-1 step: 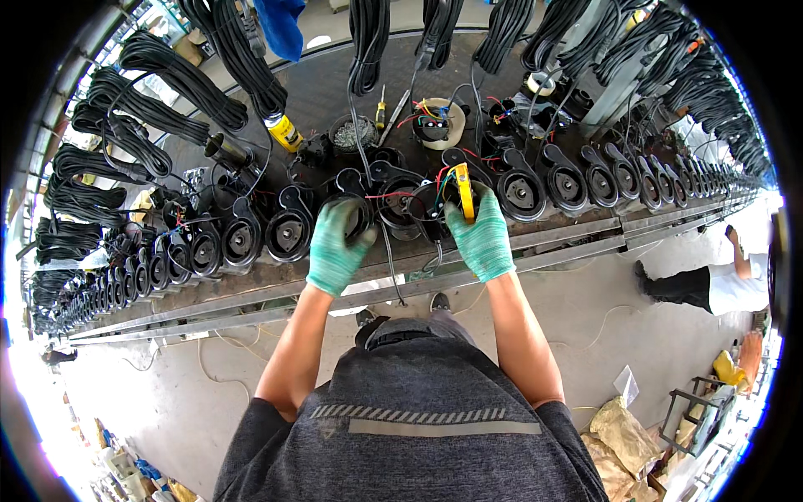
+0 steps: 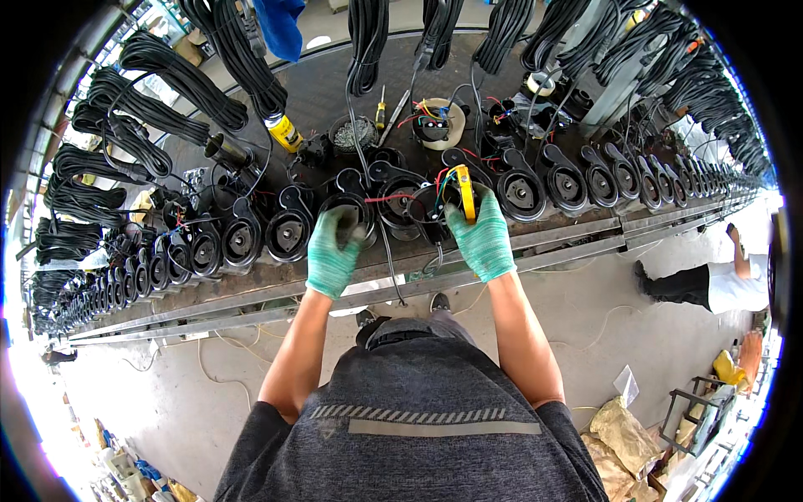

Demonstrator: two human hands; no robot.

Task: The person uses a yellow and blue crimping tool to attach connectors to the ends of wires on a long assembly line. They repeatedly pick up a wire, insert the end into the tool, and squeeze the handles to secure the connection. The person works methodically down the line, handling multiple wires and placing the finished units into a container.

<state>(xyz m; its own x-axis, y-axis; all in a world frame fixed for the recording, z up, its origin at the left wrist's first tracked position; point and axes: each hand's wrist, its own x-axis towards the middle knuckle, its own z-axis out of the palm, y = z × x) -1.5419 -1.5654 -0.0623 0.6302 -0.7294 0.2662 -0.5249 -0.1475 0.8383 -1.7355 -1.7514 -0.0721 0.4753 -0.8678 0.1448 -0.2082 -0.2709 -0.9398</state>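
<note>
Both my hands wear green knit gloves and rest at the front of a long metal workbench (image 2: 535,243). My left hand (image 2: 333,251) grips the rim of a black round housing (image 2: 351,205). My right hand (image 2: 481,238) holds a yellow tool (image 2: 464,191) against a neighbouring black round housing (image 2: 422,209), which has red and coloured wires (image 2: 393,199) coming out of it. A black cable (image 2: 386,251) hangs over the bench edge between my hands.
Several black round units (image 2: 519,191) line the bench left and right. Coiled black cable bundles (image 2: 251,67) hang behind them. A yellow cylinder (image 2: 284,132), a screwdriver (image 2: 381,109) and a tape roll (image 2: 539,84) lie further back. Another person (image 2: 711,284) crouches at right; sacks (image 2: 623,435) sit on the floor.
</note>
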